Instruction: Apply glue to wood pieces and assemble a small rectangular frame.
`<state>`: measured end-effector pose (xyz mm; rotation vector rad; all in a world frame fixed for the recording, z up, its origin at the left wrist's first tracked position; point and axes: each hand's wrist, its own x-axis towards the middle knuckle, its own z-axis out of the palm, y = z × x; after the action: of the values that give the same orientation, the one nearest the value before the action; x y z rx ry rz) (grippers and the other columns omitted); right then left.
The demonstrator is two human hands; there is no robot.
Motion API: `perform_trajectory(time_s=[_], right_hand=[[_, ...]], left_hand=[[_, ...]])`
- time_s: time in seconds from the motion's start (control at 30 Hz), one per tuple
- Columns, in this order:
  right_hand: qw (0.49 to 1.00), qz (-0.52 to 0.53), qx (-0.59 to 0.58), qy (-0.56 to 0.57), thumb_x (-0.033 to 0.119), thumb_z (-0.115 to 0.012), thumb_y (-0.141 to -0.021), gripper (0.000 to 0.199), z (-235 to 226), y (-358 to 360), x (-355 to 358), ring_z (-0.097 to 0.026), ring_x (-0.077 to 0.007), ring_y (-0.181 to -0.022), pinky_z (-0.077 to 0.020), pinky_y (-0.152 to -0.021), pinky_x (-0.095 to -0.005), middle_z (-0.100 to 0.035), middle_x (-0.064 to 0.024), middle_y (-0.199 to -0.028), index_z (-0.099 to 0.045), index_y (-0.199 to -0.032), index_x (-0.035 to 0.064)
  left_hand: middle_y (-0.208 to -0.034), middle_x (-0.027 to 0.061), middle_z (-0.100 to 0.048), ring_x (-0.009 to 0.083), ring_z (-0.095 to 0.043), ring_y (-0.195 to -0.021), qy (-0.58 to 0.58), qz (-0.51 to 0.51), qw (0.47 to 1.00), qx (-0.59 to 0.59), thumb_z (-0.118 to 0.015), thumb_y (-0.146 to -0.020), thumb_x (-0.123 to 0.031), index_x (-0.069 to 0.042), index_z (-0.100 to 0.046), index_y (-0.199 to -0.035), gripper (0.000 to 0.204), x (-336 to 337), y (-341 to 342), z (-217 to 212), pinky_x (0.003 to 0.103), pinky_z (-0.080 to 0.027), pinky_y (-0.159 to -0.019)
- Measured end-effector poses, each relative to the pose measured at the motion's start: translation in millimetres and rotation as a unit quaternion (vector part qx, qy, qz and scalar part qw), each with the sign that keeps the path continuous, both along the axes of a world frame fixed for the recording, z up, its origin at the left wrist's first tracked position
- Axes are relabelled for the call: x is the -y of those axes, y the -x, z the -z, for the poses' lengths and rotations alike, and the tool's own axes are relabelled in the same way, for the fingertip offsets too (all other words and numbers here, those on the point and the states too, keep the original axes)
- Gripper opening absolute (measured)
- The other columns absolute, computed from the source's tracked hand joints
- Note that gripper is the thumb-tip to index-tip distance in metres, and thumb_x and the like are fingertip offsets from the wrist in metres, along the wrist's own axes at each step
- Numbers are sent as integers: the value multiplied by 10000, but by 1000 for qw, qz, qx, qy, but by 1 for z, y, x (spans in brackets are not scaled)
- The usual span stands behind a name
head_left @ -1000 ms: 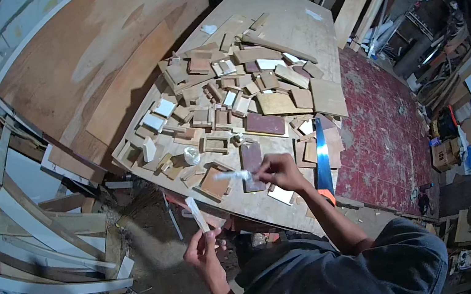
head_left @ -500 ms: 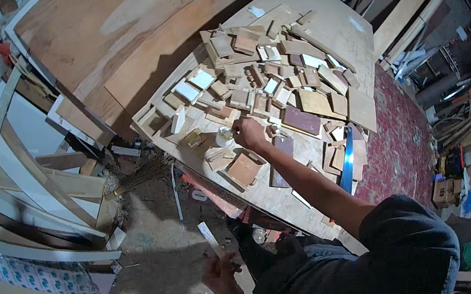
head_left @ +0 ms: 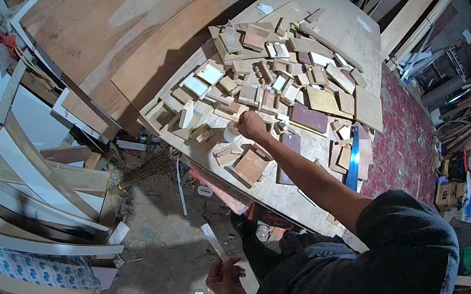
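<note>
Your tape roll (head_left: 232,132) sits on the table (head_left: 345,22) near its front edge, among wood offcuts (head_left: 274,81). Your right hand (head_left: 252,125) is on it, fingers curled over, though I can't tell if they've actually gripped. Left hand (head_left: 224,275) pinches a thin strip (head_left: 214,241) down by the floor. Get a firm hold before lifting, and keep that strip clear of dust.

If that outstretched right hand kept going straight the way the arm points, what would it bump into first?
Probably the small white round thing that the right hand already touches or nearly touches. Beyond it lie loose wood offcuts on the table. Depth is hard to judge.
</note>
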<state>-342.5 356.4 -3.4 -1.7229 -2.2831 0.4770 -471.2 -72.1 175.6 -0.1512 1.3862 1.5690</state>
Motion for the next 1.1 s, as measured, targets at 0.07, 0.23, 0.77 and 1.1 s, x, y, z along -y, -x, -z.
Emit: perform_trajectory(time_s=[0.07,0.23,0.77,1.1], right_hand=[[999,17,-30,24,232,-751,-770,242,-2,-1,-1,-684,-398,-739,-541,-668,-455,-670,-259,-764,-716,-757,-7],[992,61,-107,23,267,-787,-734,305,-8,-19,-6,-676,-379,-665,-534,-637,-441,-666,-243,-712,-708,-749,-28],[808,142,-551,152,195,-673,-937,257,-136,-182,124,-552,-92,-588,-476,-534,-266,-611,-34,-688,-674,-772,-2],[714,84,-694,32,137,-684,-921,189,-279,-327,260,-602,-130,-579,-515,-555,-278,-628,-72,-706,-657,-850,-37]], left_hand=[[-849,171,-715,149,-603,-547,6,-5,1000,-9,-665,-893,-53,52,-633,-1038,182,3,0,0,282,-486,-505],[-848,160,-717,149,-622,-580,-40,-30,999,4,-653,-900,-46,27,-632,-1037,157,9,-5,2,277,-489,-514],[-848,131,-709,101,-556,-557,-54,141,986,-74,-696,-889,-159,45,-634,-1114,309,-21,-66,-54,219,-402,-467],[-850,156,-723,96,-595,-529,-236,406,852,-232,-679,-899,-159,66,-642,-1055,277,-89,-181,-137,189,-437,-406]])
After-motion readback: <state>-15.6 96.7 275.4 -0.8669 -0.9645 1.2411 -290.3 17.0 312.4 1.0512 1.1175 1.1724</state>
